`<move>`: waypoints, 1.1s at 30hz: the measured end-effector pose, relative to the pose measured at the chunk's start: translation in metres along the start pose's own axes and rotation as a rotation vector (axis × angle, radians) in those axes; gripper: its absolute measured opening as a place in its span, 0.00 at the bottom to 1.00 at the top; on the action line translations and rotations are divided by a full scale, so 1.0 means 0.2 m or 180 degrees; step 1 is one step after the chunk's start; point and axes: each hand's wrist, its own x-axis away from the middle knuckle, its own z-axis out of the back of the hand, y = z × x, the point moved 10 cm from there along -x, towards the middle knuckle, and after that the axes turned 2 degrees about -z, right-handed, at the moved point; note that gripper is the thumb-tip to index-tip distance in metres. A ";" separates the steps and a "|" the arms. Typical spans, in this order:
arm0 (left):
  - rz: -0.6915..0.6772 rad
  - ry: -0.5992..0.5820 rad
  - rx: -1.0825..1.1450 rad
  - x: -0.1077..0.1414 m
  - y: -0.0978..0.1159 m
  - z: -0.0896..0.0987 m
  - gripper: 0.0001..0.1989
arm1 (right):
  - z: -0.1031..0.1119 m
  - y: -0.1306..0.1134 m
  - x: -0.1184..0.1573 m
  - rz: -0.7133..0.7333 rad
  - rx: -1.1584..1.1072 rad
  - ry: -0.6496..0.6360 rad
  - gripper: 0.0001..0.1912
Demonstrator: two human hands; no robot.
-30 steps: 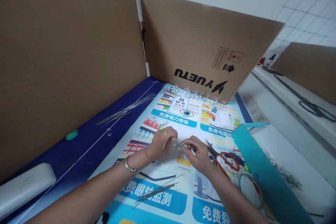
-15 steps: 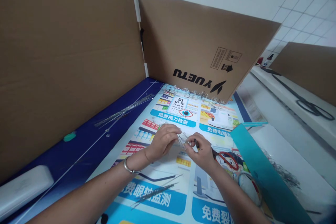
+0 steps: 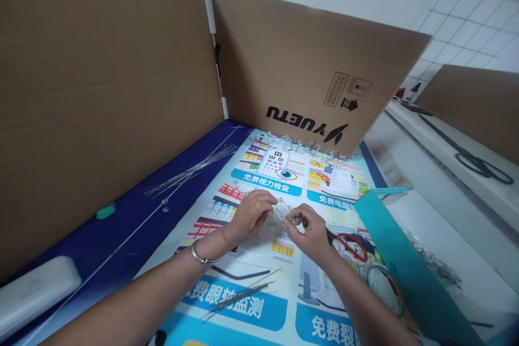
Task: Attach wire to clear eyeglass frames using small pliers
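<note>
A small piece of thin metal wire with clear bits [image 3: 281, 213] is held up between my two hands, over a printed sheet. My left hand [image 3: 251, 217], a silver bangle on its wrist, pinches the piece's left side with fingertips and thumb. On the other side my right hand [image 3: 306, 231] has thumb and forefinger closed at the wire. A dark-handled tool [image 3: 303, 220] sticks out between the right fingers; its kind is hidden by the hand. Nearer my body, a bundle of thin metal wires [image 3: 239, 299] lies on the sheet.
Cardboard panels [image 3: 316, 59] stand at the back and left. Several small wire pieces [image 3: 300, 146] line the back panel's foot. More long wires [image 3: 192, 170] lie at left. On the right are a teal-edged box [image 3: 409, 259] with dark wire bits and scissors [image 3: 482, 167] on a ledge.
Both hands stay nearly in place. The wire piece between them has turned slightly, and more of its thin wire shows below the fingertips. The view has shifted a little.
</note>
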 end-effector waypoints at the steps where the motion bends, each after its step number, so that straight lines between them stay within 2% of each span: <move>1: 0.0010 0.0003 0.0025 0.00 0.00 0.00 0.06 | 0.00 0.00 0.00 -0.0043 -0.0060 -0.0017 0.02; 3: 0.0089 0.0001 0.0102 -0.01 0.00 0.02 0.04 | -0.02 0.03 0.00 -0.0215 -0.0278 -0.0118 0.03; 5: 0.0337 -0.0016 0.0182 -0.03 -0.01 0.03 0.04 | -0.06 0.08 0.01 -0.0570 -0.0699 -0.0315 0.04; 8: 0.1076 -0.0101 0.0199 -0.04 -0.07 0.03 0.07 | -0.15 0.18 0.04 -0.1244 -0.1528 -0.0673 0.08; 10: 0.1537 -0.0235 0.0238 -0.03 -0.11 0.01 0.08 | -0.21 0.23 0.06 -0.1534 -0.1930 -0.0835 0.10; 13: 0.2019 -0.0609 0.0341 0.01 -0.19 -0.06 0.09 | -0.26 0.29 0.08 -0.1776 -0.2041 -0.0994 0.11; 17: 0.2322 -0.0942 0.0368 0.10 -0.31 -0.15 0.10 | -0.30 0.38 0.11 -0.1975 -0.1821 -0.1023 0.12; 21: 0.2383 -0.1067 0.0204 0.16 -0.40 -0.19 0.10 | -0.21 0.44 0.07 -0.1772 -0.0999 -0.0608 0.13; 25: 0.2439 -0.1129 0.0190 0.20 -0.44 -0.21 0.11 | -0.12 0.37 0.01 -0.1003 0.0399 -0.0475 0.13; 29: 0.2435 -0.1159 0.0310 0.21 -0.46 -0.22 0.12 | -0.14 0.30 -0.02 -0.0407 0.1552 -0.0561 0.15; 33: 0.2475 -0.0994 0.0441 0.21 -0.48 -0.21 0.09 | -0.16 0.35 -0.03 -0.0438 0.2117 -0.0526 0.18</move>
